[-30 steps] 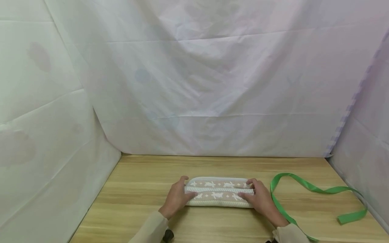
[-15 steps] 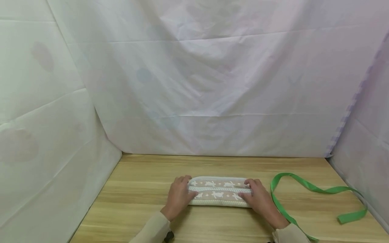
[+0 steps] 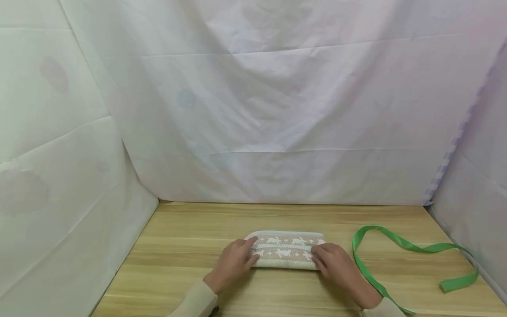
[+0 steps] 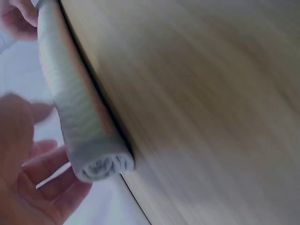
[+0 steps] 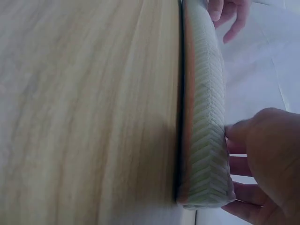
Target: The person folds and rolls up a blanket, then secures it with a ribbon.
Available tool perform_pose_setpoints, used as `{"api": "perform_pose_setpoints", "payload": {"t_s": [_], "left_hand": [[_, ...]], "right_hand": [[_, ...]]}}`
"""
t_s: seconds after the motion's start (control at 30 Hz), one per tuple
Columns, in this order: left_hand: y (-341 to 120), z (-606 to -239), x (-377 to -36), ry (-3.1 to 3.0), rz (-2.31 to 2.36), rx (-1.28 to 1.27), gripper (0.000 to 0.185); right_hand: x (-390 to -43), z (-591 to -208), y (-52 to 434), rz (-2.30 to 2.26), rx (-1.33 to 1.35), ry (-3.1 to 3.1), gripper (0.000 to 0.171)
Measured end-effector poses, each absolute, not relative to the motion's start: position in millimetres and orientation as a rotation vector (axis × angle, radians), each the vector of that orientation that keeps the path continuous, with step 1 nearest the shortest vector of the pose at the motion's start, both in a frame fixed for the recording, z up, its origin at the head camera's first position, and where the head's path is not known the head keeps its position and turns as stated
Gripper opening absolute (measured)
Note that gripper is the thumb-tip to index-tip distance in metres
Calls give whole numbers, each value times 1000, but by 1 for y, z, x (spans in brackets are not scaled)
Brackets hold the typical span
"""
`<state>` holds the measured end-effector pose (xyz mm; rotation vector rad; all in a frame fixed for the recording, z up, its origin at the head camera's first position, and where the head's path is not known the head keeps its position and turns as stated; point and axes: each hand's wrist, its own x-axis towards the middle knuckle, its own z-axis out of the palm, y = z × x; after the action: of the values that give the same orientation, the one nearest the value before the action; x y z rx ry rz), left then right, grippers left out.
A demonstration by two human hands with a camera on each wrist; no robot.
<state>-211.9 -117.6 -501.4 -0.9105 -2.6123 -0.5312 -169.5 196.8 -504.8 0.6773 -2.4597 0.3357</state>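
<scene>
A pinkish-beige towel (image 3: 283, 253) with white rabbits and pale ribbed bands lies rolled across the table, a flat rounded flap at its far side. The spiral of layers shows at the end of the towel (image 4: 84, 103) in the left wrist view. My left hand (image 3: 231, 263) holds the left end, thumb at the near side and fingers over the top. At the opposite end, my right hand (image 3: 339, 266) grips the roll. In the right wrist view the thumb of the right hand (image 5: 274, 154) meets the towel's ribbed side, with the other fingers partly hidden behind it.
A long green ribbon (image 3: 424, 248) curls over the right part of the wood-grain table (image 3: 190, 246), one stretch passing close to the right forearm. White cloth (image 3: 253, 110) hangs behind the table and along both sides.
Both hands have shifted on the towel's ends, the fingers coming from the far edge onto the top of the roll. The right hand has moved slightly nearer and left. The ribbon is unmoved.
</scene>
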Motion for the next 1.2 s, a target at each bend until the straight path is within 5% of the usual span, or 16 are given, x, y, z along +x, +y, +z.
{"api": "perform_pose_setpoints", "payload": {"t_s": [0.2, 0.4, 1.2], "left_hand": [[-125, -496, -209, -2745, -551, -1001, 74], [-128, -496, -210, -2749, -489, -1041, 76], [-131, -495, -208, -2742, -541, -1068, 70]], "right_hand": [[-162, -507, 203, 410, 682, -2525, 43], [-161, -507, 206, 419, 700, -2570, 57], [-155, -504, 207, 492, 635, -2649, 54]]}}
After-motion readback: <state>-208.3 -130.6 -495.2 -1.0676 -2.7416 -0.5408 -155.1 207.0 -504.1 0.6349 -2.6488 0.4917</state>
